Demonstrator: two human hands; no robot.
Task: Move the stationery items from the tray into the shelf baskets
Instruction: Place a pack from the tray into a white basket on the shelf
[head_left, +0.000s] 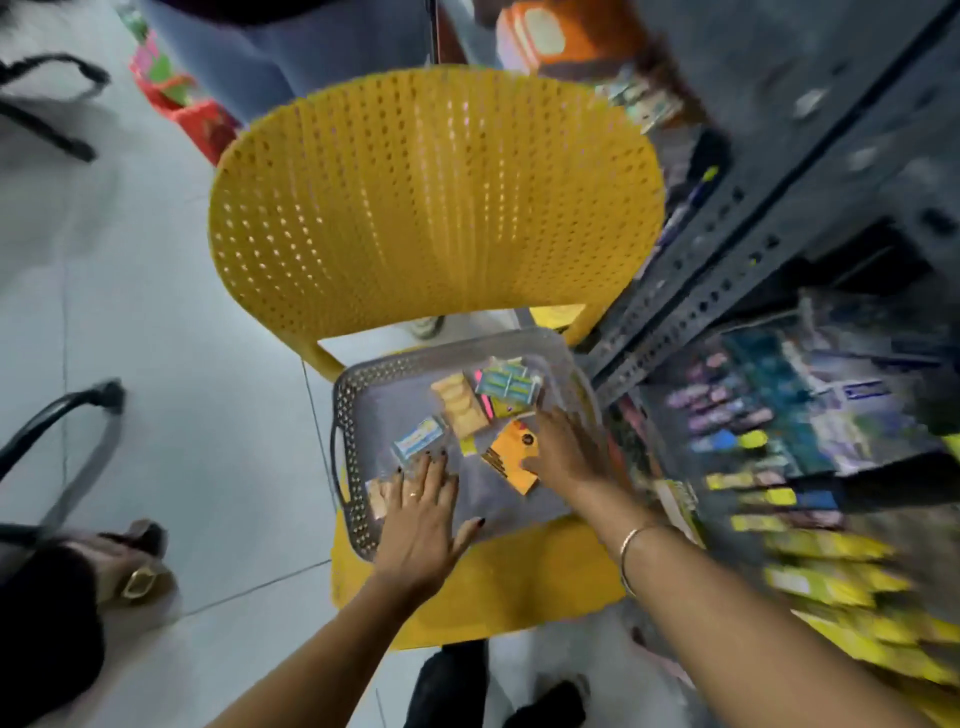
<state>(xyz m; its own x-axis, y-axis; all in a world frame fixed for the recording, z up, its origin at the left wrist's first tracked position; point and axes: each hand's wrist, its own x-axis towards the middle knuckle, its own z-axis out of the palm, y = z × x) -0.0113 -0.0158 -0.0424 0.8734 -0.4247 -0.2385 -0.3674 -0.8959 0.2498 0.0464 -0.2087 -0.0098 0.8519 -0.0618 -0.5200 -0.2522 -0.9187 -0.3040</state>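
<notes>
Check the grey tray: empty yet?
Not empty. Several small packets and an orange card pack lie in the tray.

no text can be read anywhere in the head view; motion blur smears all of it. the small blue-and-white boxes (418, 439) in the grey tray (347, 415) carry printed bands, but the letters are too soft to make out. the stacked boxes (506, 385) at the far side of the tray show lines of print that stay illegible. the orange packet (511, 457) near the right of the tray bears a dark round mark whose content cannot be told. the packages on the shelf (769, 415) at the right, among them a white label patch (865, 389), are streaked past reading.
</notes>
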